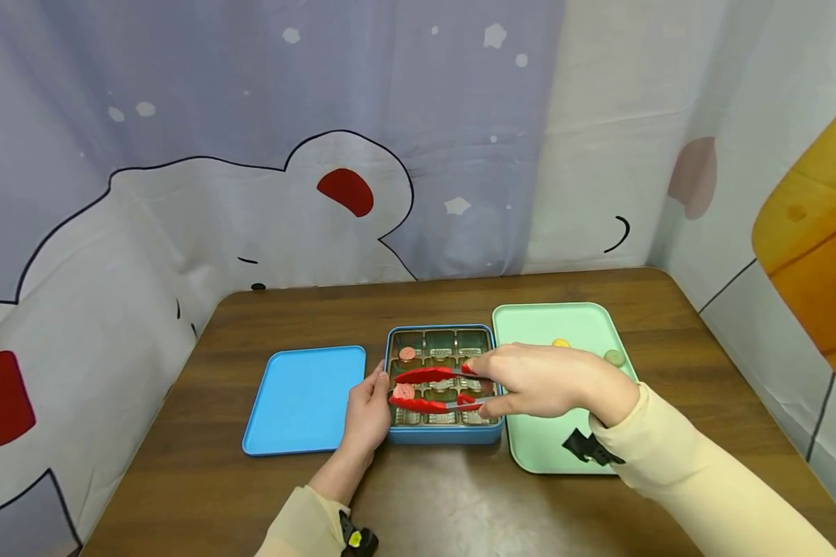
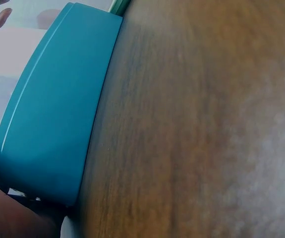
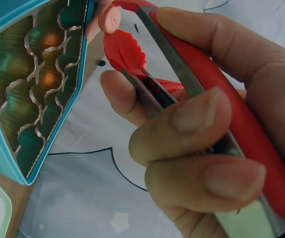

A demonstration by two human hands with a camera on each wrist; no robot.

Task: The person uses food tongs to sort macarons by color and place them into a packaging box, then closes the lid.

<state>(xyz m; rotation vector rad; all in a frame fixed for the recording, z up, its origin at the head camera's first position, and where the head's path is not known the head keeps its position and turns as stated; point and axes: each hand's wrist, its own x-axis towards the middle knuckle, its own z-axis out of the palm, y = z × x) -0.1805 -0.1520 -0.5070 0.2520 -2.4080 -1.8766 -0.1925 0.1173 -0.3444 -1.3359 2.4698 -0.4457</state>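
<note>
My right hand (image 1: 539, 379) grips a pair of red-and-metal tongs (image 3: 182, 69) over the blue box (image 1: 446, 435). At the left end of the tongs, a round pink piece (image 3: 111, 19), like a small cookie, sits between the red tips. Inside the box is a clear divided insert (image 1: 440, 340), and another pink piece (image 1: 407, 353) lies in its back-left compartment. My left hand (image 1: 369, 414) holds the box by its left side, thumb up at the rim. In the left wrist view the box's front wall (image 2: 58, 99) shows, with part of that hand at lower left.
On the left lies a flat blue tray (image 1: 306, 398). Right of the box is a pale green tray (image 1: 550, 449), bearing a yellow piece (image 1: 560, 343) and a green piece (image 1: 614, 357); my right arm hides part of it. A patterned curtain (image 1: 460, 116) hangs behind the wooden table (image 1: 202, 480).
</note>
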